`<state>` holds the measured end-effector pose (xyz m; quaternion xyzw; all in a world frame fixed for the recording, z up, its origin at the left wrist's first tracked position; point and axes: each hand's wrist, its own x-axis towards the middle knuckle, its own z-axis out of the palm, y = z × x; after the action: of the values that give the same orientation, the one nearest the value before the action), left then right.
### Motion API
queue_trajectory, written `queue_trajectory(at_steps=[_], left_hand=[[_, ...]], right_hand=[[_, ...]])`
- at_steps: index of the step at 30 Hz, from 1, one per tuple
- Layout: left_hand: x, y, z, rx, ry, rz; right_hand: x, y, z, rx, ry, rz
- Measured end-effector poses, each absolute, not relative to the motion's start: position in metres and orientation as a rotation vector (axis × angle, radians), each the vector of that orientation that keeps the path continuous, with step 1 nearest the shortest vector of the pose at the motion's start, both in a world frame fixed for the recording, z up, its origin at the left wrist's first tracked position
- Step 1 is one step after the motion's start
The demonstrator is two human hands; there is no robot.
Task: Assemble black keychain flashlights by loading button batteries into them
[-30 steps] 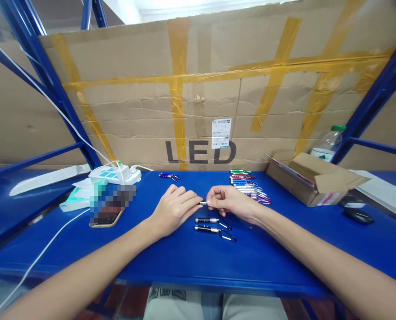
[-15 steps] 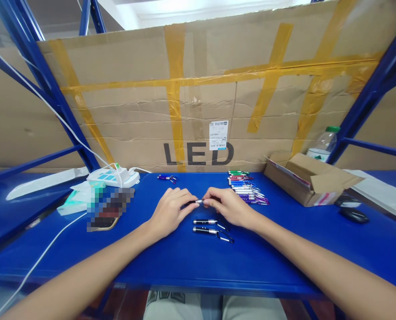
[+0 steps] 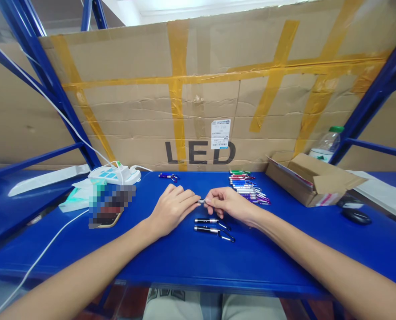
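Observation:
Between both hands is a small black and silver penlight, mostly covered by fingers. My left hand is closed on its left end, and my right hand pinches its right end. Just below them, two black penlights with carabiner clips lie side by side on the blue table. Behind my right hand sits a row of several green, red, blue, silver and purple penlights. One purple-blue penlight lies apart near the back, beyond my left hand.
At left are a white power strip, a cable, a tissue pack and a pixelated phone. An open cardboard box, a black mouse and a bottle stand at right. Cardboard walls the back.
The fingers of both hands have shifted slightly around the penlight, with my right hand's lower fingers now more spread. The whole view has moved a little.

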<state>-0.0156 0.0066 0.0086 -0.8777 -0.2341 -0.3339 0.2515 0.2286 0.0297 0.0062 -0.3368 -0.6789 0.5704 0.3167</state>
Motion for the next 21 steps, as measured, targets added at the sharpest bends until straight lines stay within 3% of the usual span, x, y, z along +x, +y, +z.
queue_trajectory(at_steps=[5, 10, 15, 21], left_hand=[[-0.014, 0.002, 0.014, -2.308, -0.562, -0.879], [-0.013, 0.001, 0.013, -2.330, -0.590, -0.906], [-0.014, 0.003, 0.012, -2.361, -0.621, -0.916], [-0.013, 0.004, 0.009, -2.408, -0.745, -0.928]], right_hand=[[0.230, 0.026, 0.016, -0.862, -1.592, 1.829], [0.233, 0.026, 0.021, -0.842, -1.558, 1.926], [0.232, 0.028, 0.014, -0.861, -1.551, 1.815], [0.220, 0.026, 0.006, -0.852, -1.613, 1.422]])
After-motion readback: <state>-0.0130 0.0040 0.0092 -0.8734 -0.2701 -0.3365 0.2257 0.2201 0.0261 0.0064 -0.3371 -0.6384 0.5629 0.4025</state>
